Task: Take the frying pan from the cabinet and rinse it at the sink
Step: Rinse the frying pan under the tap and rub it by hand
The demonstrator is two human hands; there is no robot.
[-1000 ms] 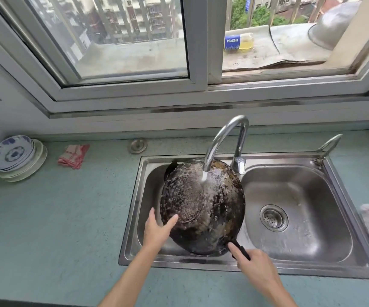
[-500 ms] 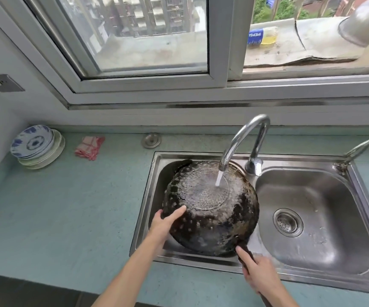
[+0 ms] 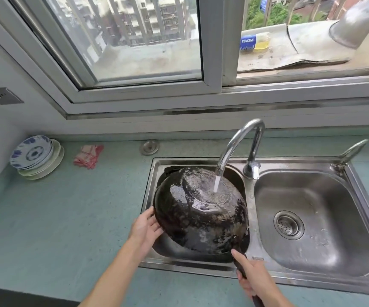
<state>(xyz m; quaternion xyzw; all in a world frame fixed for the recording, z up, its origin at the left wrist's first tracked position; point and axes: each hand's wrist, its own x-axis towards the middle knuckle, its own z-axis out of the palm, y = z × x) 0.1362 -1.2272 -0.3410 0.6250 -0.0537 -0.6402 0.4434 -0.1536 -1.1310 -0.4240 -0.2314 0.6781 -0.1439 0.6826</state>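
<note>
Cabinet step looks done, we judge: the frying pan (image 3: 201, 216) is out and in the sink (image 3: 289, 163), rinse underway, still to do likely the inside and shutting the water. Far left on the table (image 3: 68, 218) we see a plate stack (image 3: 35, 156), nothing visible in the top plate, then a red cloth (image 3: 88, 156). Left hand (image 3: 145, 227) is flat, fingers straight against the pan's left rim, propping it. Pan is held bottom-up and tilted over the left basin; what lies under it we can't tell. The faucet (image 3: 241, 142) runs a stream (image 3: 216, 183) onto the pan's underside, which is wet. Right hand (image 3: 254, 282) wraps the pan handle (image 3: 240, 265) at the near edge. Right basin (image 3: 323, 251) holds only a drain strainer (image 3: 288, 226) and droplets.
</note>
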